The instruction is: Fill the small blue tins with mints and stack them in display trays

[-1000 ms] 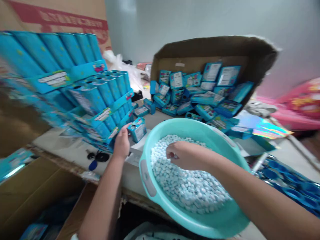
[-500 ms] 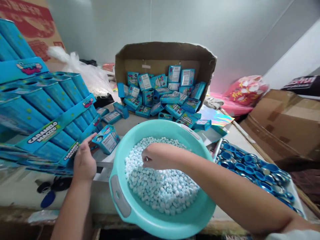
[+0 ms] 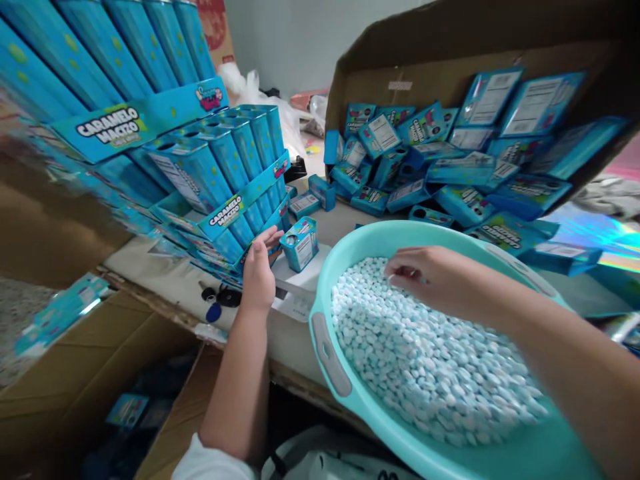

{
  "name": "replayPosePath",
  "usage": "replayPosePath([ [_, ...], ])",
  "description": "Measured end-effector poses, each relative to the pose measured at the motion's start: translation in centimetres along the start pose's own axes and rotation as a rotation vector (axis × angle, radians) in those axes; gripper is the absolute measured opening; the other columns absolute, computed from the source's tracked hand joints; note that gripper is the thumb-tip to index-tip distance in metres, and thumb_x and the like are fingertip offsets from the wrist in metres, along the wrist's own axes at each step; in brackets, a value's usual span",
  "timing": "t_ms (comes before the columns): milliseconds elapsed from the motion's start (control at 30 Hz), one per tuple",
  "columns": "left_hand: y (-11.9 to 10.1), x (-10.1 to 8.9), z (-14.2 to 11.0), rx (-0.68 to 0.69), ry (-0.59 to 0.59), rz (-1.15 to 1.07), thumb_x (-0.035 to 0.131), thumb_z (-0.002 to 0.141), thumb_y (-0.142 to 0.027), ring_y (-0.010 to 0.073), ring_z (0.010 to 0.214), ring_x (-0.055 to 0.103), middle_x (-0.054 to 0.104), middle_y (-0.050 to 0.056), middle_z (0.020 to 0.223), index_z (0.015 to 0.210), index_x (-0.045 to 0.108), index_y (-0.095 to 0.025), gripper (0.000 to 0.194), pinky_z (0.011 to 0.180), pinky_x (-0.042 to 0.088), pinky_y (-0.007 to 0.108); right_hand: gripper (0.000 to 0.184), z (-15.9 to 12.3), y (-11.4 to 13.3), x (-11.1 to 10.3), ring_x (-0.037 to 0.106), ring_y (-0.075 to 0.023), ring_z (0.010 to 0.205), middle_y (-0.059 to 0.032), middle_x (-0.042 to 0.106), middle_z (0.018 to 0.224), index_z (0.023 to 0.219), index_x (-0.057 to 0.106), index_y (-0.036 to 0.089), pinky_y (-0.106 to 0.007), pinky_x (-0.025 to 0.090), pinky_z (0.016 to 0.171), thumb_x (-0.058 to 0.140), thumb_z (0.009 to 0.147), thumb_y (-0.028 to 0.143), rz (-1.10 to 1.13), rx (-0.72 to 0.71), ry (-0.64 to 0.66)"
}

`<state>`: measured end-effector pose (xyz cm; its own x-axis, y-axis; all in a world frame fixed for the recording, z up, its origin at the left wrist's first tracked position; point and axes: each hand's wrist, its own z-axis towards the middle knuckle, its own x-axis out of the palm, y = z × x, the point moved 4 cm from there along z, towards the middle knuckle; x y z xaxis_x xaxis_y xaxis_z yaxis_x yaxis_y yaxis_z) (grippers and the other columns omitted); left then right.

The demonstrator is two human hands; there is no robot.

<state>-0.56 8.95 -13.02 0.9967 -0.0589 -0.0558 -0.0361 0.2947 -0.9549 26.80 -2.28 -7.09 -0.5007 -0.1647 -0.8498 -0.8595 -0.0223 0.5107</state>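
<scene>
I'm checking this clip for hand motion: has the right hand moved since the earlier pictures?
Yes: the right hand now shows nearer the far side of the teal basin; whether it rose or reached forward, I cannot tell.

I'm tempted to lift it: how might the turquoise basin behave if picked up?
The turquoise basin is probably heavy, given the many pale pieces heaped inside. Its thick, smooth rim suggests fairly stiff plastic. If tilted, the loose rounded pieces would likely slide or roll.
</scene>
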Motion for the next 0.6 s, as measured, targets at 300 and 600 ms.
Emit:
replayPosePath([
  [300, -4.1, -2.5, -2.8, 0.607, -0.700, 0.014, 0.014, 0.098, -0.046, 0.0183, 0.069, 0.062, 0.056, 0.002, 0.080, 0.098, 0.051, -0.024, 0.043, 0.070, 0.054, 0.037, 0.021, 0.7, -1.6, -1.0, 0.070, -0.0228, 0.081, -0.0033, 0.075, 0.099, 0.092, 0.072, 0.030, -0.038, 0.056, 0.072, 0.056, 0.088, 0.043, -0.025, 0.041, -0.090],
  [600, -6.4, -6.2, -5.3, 0.431, -1.116, 0.486, -0.007, 0.094, -0.047, 0.0189, 0.058, 0.031, 0.034, 0.001, 0.082, 0.106, 0.041, -0.033, 0.051, 0.064, 0.049, 0.038, 0.022, 1.7, -2.9, 1.0, 0.069, -0.0279, 0.080, 0.0011, 0.075, 0.093, 0.088, 0.071, 0.037, -0.041, 0.058, 0.067, 0.061, 0.084, 0.056, 0.031, 0.058, -0.129],
])
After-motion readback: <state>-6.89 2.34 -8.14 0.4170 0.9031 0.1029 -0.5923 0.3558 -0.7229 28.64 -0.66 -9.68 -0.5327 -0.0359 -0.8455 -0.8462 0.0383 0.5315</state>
